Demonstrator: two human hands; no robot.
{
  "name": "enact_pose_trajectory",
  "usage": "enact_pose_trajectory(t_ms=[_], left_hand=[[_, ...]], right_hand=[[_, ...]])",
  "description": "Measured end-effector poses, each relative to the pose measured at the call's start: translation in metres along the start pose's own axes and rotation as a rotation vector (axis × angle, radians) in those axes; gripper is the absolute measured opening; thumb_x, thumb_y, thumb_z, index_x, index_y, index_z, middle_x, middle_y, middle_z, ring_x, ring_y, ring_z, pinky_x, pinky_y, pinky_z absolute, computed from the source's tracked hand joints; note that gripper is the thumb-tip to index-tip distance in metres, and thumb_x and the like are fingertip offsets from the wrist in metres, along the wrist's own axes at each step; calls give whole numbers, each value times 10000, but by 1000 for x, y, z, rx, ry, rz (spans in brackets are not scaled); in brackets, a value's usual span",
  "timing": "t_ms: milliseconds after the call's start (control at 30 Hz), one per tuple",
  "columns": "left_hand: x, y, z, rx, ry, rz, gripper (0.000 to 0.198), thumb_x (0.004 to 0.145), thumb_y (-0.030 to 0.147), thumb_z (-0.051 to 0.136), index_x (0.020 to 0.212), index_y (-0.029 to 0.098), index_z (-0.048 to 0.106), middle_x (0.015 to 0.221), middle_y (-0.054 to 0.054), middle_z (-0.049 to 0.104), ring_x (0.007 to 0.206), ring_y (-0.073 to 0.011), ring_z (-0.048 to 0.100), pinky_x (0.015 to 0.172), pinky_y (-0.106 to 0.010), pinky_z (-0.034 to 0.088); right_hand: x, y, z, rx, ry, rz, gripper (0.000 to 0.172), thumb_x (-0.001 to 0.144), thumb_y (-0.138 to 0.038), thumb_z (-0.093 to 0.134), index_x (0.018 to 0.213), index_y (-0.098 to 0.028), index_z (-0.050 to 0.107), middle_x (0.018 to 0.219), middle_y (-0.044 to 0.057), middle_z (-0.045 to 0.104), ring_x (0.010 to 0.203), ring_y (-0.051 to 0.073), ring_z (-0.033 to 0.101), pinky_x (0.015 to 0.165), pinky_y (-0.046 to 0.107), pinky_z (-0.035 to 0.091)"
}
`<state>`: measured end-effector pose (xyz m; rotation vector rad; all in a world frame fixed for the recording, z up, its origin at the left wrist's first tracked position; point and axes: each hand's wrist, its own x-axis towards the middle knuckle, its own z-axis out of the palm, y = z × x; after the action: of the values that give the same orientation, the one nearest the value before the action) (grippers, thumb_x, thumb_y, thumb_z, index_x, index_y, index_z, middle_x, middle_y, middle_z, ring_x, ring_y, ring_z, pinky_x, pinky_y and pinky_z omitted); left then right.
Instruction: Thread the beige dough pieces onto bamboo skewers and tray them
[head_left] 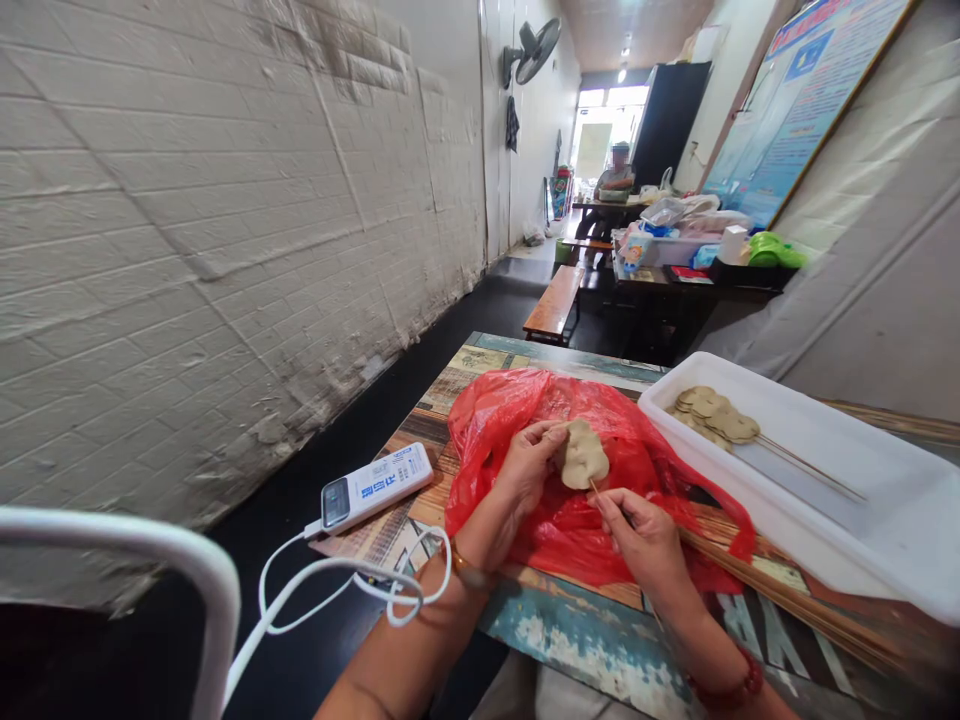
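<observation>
My left hand (527,462) pinches the edge of a flat beige slice (584,455) with wavy edges. I cannot tell what food it is. A thin wooden skewer (595,487) meets the slice at its lower edge, and the fingers of my right hand (637,530) are closed on that stick. Beneath both hands spreads a crumpled red plastic bag (495,400), its contents hidden. To the right, a white plastic tub (885,510) contains similar slices (709,414) piled together, with sticks running out from them.
A bundle of long wooden skewers (802,603) lies on the patterned table (585,655) by the tub. At the left, a white power bank (382,485) trails a white cable (300,570). Beyond are a bench (555,300), a cluttered table and a seated person (615,180).
</observation>
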<state>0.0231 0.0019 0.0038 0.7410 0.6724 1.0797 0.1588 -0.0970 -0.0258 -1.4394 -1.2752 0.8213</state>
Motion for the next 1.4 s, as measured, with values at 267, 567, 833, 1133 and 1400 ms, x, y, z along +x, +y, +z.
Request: enact_pose_trajectory(t_ms=[267, 567, 833, 1133, 1400], left_hand=[[4, -4, -4, 78, 37, 61, 336, 599, 396, 780, 766, 115, 701, 651, -15, 605, 551, -85, 493, 530, -207, 349], [2, -5, -1, 124, 40, 66, 334, 585, 404, 787, 712, 110, 692, 610, -5, 597, 518, -68, 450, 498, -194, 317], [-2, -1, 7, -51, -69, -66, 390, 604, 394, 790, 873, 131, 684, 795, -58, 669, 637, -133, 579, 621, -263, 470], [-3, -10, 8, -55, -204, -58, 590, 513, 239, 849, 1054, 131, 639, 889, -85, 695, 782, -185, 645, 744, -290, 487], [-6, -12, 9, -9, -167, 4, 326, 639, 270, 763, 954, 212, 702, 898, -36, 705, 790, -214, 610, 738, -322, 447]], right_hand=[[0, 1, 1, -25, 5, -11, 359, 829, -492, 545, 735, -165, 656, 529, -28, 504, 441, 119, 455, 433, 230, 356], [0, -3, 2, -8, 16, -8, 373, 832, -509, 544, 713, -168, 636, 536, -26, 504, 456, 116, 453, 441, 226, 359], [2, -6, 0, 140, 47, 64, 391, 806, -550, 556, 772, -169, 639, 545, -30, 493, 408, 98, 413, 380, 215, 327], [3, -5, 1, 176, 58, 90, 390, 795, -554, 575, 795, -170, 643, 546, -43, 484, 410, 98, 410, 392, 217, 318], [3, -3, 3, 139, 40, 87, 396, 787, -561, 570, 766, -171, 635, 543, -39, 498, 412, 105, 431, 397, 223, 332]])
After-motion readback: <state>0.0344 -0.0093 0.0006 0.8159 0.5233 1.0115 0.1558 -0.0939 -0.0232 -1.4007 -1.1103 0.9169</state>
